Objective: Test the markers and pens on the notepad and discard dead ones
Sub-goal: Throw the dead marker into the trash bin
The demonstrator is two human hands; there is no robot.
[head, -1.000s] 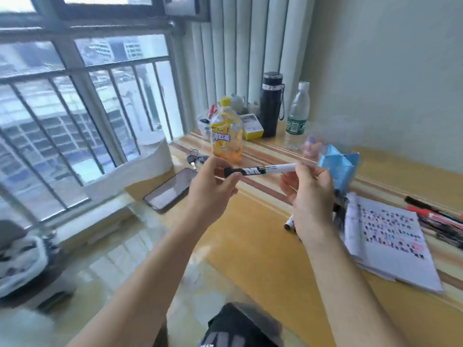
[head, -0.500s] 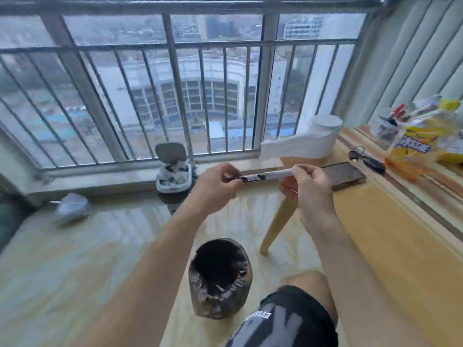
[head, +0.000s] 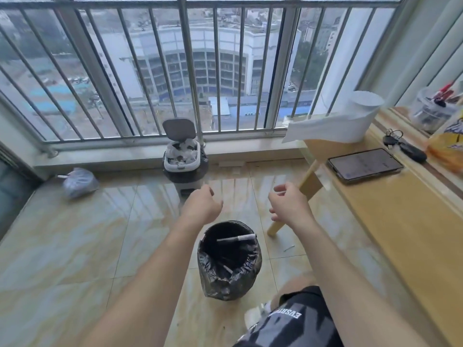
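**Two empty hands over a waste bin, a marker lying inside**

The left hand [head: 203, 206] hangs just above the far rim of the black-lined bin [head: 220, 286]. It is seen from the back, with its fingers loosely curled under and nothing showing in them. The right hand [head: 288, 206] hangs above and a little right of the bin, thumb and fingers relaxed and apart, gripping nothing. Near the top of the bin's liner a marker [head: 236, 238] lies almost level, its white end at the right side of the rim. Whether it is resting there or falling cannot be told. Deeper in the bin a second small pale stick [head: 228, 269] shows against the black.

The step appears to be the discard of a dead marker, and it looks all but done. To do it well, the person would release over the middle of the bin's mouth. A glance down would then confirm the marker is inside and not caught on the rim, where a knock could tip it out. A thin pale scrap [head: 288, 247] on the floor just right of the bin suggests small pieces can miss.

Right of the bin stands a wooden table [head: 390, 221] with a phone [head: 365, 164], keys [head: 411, 152], a paper roll [head: 355, 118] and a clear jar of pens [head: 431, 108]. Beyond the bin, by the barred window, sits a white pail [head: 181, 151]. The notepad is out of view
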